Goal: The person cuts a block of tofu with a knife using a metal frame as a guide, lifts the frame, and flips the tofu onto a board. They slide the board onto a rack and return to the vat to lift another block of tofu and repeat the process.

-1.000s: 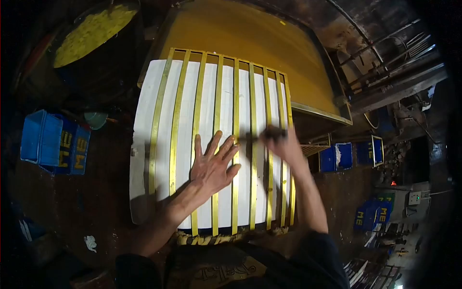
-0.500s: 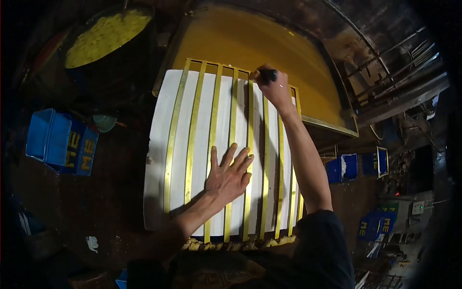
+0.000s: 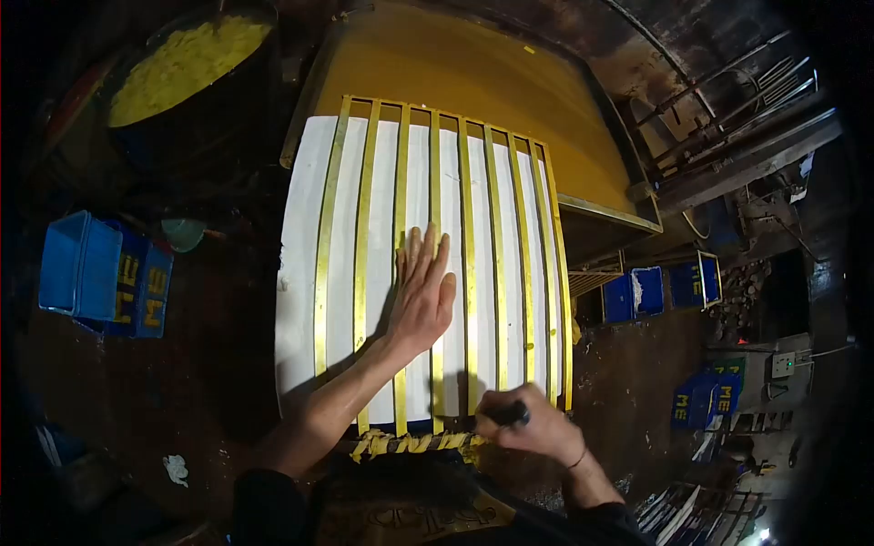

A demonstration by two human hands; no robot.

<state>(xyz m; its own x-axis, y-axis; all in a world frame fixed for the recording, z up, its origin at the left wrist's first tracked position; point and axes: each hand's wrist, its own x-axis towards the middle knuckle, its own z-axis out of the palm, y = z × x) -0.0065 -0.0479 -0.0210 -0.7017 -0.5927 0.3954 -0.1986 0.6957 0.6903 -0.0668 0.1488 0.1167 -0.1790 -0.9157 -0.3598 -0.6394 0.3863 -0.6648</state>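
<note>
Slatted frame [image 3: 470, 273] over white sheet [image 3: 300, 209] sat center, overlapping tank [image 3: 473, 73] at 12 o'clock. Vat [image 3: 191, 73] with yellow contents at 10, blue crates [image 3: 79, 268] at 9. Left forearm [image 3: 341, 400] blocked some slats. Left hand [image 3: 421, 305]: grip open, flat on slats, fingers toward 12. Right hand [image 3: 533, 423] at 5, near frame's near edge, grip closed round dark handle [image 3: 511, 415].

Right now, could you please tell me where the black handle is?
In the head view, the black handle is in the right hand, low and right of centre, at the near edge of the yellow frame.
</note>
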